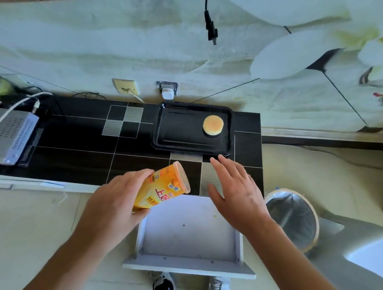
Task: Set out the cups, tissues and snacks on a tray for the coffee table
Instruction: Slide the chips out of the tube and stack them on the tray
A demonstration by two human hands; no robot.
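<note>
A black rectangular tray (182,131) lies on the black cabinet top against the wall. On its right part sits a round yellow cake (213,125). My left hand (114,198) grips a yellow snack canister (165,189), tilted with its lid end pointing up and right, above the front edge of the cabinet. My right hand (234,191) hovers with its fingers spread just right of the canister, its fingertips near the tray's front right corner, holding nothing.
A white drawer (188,233) stands pulled open below my hands. A grey set-top box (7,135) with white cables sits at the left of the black cabinet top (74,161). A lined waste bin (293,216) stands on the floor at the right.
</note>
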